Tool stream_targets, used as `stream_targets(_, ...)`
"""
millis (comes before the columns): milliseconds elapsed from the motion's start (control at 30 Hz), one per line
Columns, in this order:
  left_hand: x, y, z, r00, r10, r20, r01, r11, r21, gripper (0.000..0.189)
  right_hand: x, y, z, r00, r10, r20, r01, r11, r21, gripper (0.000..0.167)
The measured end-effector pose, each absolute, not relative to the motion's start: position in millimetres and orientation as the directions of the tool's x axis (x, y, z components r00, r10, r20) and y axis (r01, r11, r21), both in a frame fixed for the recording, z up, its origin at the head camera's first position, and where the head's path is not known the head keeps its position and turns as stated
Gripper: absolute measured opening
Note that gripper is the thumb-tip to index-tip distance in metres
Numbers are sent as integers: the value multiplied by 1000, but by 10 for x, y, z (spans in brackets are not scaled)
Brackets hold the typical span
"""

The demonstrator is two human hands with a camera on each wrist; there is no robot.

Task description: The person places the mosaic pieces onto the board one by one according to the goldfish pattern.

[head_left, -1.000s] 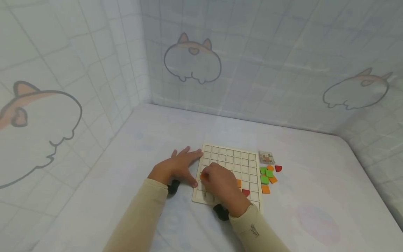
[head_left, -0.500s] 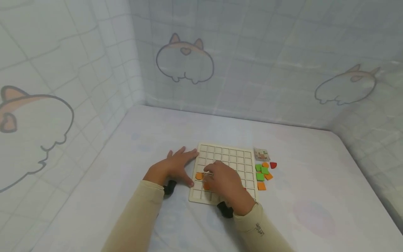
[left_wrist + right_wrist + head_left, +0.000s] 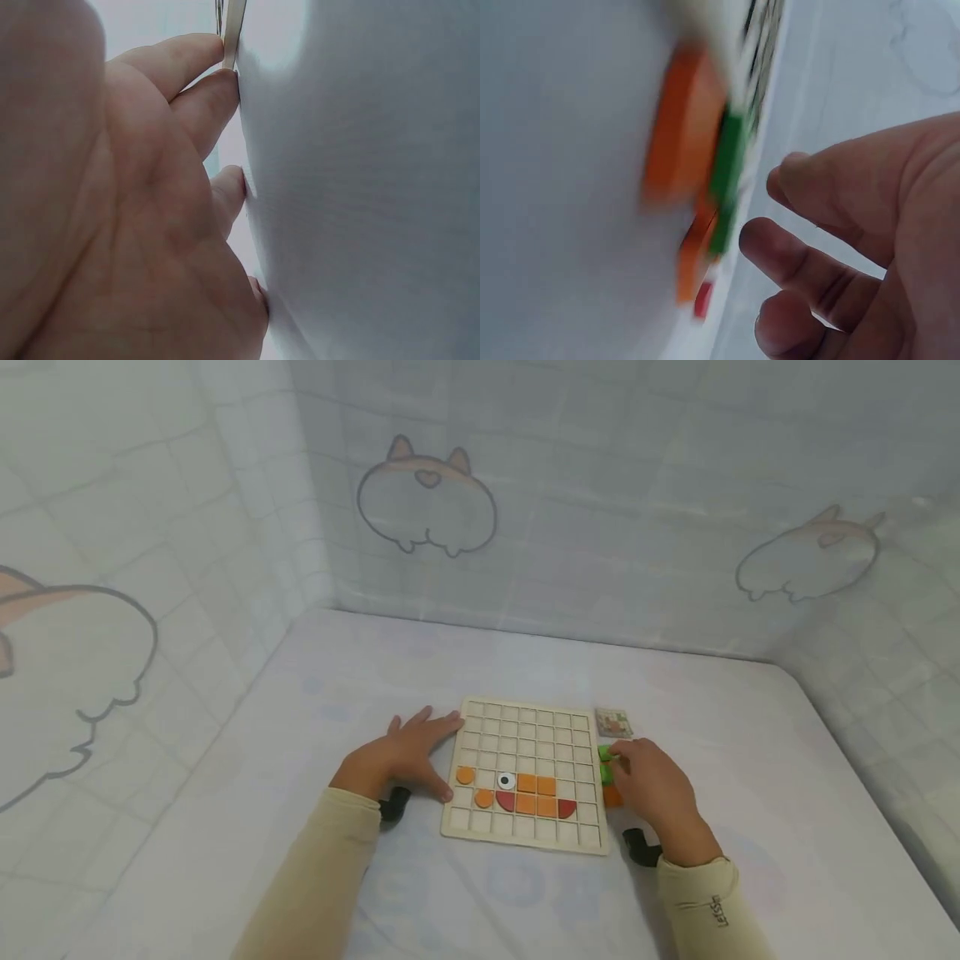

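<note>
A pale wooden grid board (image 3: 510, 733) lies on the table. My left hand (image 3: 401, 756) is spread along its left side; in the left wrist view, fingertips (image 3: 214, 49) touch the edge. Set in the board's lower cells are orange round tiles (image 3: 466, 775), an eye tile (image 3: 506, 781), orange square tiles (image 3: 527, 783) and red quarter-round tiles (image 3: 567, 809). My right hand (image 3: 660, 785) hovers at the loose tiles beyond the right edge. The right wrist view shows its fingers loosely bent, apart from the green tiles (image 3: 727, 161) and an orange tile (image 3: 682, 135), with nothing between them.
A small patterned card (image 3: 614, 722) lies beside the board's upper right corner. A loose red tile (image 3: 703, 300) is farther along in the pile. A white cloth covers the table (image 3: 375, 643), and printed curtain walls (image 3: 585, 552) rise behind and at both sides.
My right hand has let go of an orange round tile at the board's left and moved right to the loose tiles. The left hand stays at the board's edge.
</note>
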State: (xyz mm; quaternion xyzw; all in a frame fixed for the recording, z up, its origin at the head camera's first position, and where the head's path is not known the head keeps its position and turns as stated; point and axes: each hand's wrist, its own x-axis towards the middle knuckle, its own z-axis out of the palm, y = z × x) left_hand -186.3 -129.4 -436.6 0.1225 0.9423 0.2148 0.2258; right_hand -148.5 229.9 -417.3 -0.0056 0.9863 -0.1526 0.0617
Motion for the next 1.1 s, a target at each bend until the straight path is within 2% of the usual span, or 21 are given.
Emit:
stream_targets(100, -1862, -1282, -4380, -872, 317, -373, 124, 880, 459, 120, -1534, 2437, -4233, -989, 11, -148, 53, 958, -281, 38)
stream_targets(300, -1830, -1293, -4408, -871, 324, -370, 127, 874, 468, 122, -1563, 2530, -4301, -983, 18, -185, 68, 961, -267, 40)
stream_targets(533, -1859, -1301, -4394, -873, 326, -362, 134, 875, 465, 122, -1613, 2588, -4248, -980, 76, -183, 131, 943, -307, 32)
stream_targets(1100, -1852, -1306, -4381, -873, 329, -360, 121, 862, 492, 121, -1643, 2636, -4207, -960, 193, -205, 256, 900, -352, 34)
